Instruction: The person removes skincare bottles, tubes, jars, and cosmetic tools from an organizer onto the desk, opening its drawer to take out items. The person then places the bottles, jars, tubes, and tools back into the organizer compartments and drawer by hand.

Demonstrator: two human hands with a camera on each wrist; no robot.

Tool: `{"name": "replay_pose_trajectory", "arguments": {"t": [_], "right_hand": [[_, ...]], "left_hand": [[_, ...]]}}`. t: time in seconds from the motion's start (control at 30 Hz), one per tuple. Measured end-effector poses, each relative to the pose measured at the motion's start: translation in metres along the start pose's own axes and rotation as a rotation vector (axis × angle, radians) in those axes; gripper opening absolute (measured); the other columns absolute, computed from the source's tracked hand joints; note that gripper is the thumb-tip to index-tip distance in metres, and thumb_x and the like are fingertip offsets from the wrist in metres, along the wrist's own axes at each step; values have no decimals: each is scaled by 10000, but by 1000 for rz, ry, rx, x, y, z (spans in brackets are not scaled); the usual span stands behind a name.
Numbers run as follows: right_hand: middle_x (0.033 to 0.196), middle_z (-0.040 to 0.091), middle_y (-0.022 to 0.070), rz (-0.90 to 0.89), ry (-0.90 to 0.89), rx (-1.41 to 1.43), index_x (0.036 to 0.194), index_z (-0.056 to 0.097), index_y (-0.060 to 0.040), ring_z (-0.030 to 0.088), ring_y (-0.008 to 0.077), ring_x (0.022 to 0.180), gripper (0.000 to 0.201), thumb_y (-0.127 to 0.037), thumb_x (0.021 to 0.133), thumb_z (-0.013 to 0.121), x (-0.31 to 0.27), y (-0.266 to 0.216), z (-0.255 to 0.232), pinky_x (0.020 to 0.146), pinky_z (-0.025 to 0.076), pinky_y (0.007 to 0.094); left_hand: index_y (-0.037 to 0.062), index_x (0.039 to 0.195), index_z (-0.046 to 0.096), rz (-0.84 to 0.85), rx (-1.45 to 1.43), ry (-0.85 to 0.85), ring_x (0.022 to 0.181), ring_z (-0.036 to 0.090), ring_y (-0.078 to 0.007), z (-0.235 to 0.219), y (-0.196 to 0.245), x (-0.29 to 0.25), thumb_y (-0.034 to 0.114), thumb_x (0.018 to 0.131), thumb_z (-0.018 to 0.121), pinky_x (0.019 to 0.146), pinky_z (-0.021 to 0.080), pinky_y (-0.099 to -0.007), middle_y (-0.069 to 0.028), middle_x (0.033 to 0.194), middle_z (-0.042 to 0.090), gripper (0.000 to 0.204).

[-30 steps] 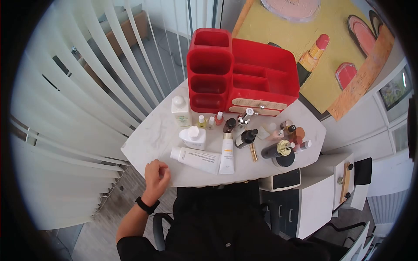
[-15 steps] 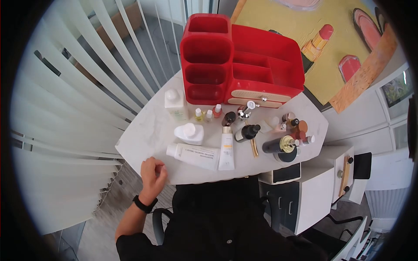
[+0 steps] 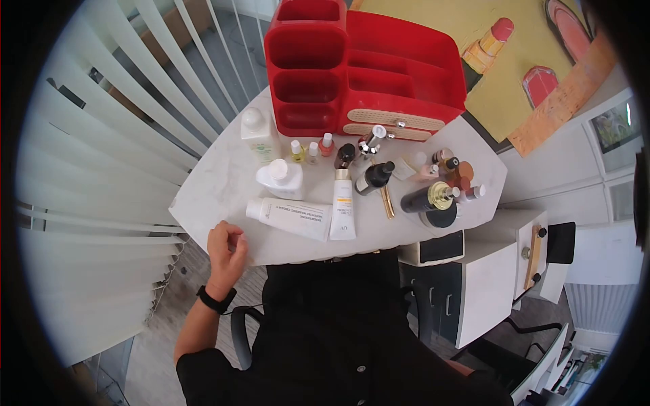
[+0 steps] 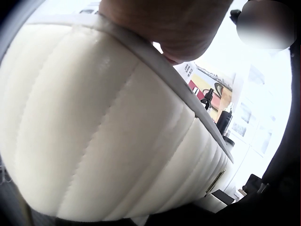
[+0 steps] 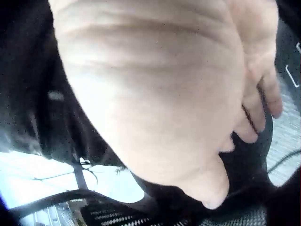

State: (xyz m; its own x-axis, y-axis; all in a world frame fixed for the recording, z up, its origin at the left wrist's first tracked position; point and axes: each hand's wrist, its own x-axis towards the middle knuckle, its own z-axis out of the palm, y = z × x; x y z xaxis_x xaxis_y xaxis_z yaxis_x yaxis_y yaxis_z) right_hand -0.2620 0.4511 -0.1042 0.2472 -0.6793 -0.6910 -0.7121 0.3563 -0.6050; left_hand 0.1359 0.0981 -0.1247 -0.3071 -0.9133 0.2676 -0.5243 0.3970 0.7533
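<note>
My left hand (image 3: 226, 256) rests at the left front edge of the white marbled table (image 3: 217, 196), fingers loosely curled and holding nothing. Just right of it lies a white cream tube (image 3: 291, 218), and a second tube with a gold cap (image 3: 343, 210) sits beside that. Behind them stand a white pump-less bottle (image 3: 281, 178) and a taller white bottle (image 3: 259, 139). In the left wrist view the heel of the left hand (image 4: 169, 26) overlaps the table's padded side. My right hand (image 5: 155, 94) hangs by the chair in the right wrist view, fingers relaxed, nothing in it.
A red organizer (image 3: 406, 61) with compartments and two drawers stands at the back. Several small bottles, including a dark dropper bottle (image 3: 374, 178) and a black bottle with gold top (image 3: 428, 197), fill the right side. White blinds (image 3: 101, 223) hang left; a cabinet (image 3: 484, 291) stands right.
The head view has shifted, so the table and its items appear higher and slightly left. The left hand keeps its place at the table edge. A bit of right forearm now shows.
</note>
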Motion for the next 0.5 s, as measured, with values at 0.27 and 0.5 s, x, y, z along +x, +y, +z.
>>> {"name": "replay_pose_trajectory", "arguments": {"t": [0.27,0.5], "right_hand": [[898,730,165,-218,258,-151,974,724,-30,723,329,802,177,-191,922,670,32,-32,-89,697,560,408],[607,587,43,-336,939,83,689,597,-21,538,129,533,372,-204,1010,637,0,-137,-180,524,416,299]], "left_hand": [[28,782,516,9,69,18,677,444,-210,-1,-5,0,49,904,637,636,371,-366,-74,700,479,173],[13,753,396,-199,-71,22,641,369,-153,1,-17,2,111,1014,530,592,319,-357,-53,648,362,310]]}}
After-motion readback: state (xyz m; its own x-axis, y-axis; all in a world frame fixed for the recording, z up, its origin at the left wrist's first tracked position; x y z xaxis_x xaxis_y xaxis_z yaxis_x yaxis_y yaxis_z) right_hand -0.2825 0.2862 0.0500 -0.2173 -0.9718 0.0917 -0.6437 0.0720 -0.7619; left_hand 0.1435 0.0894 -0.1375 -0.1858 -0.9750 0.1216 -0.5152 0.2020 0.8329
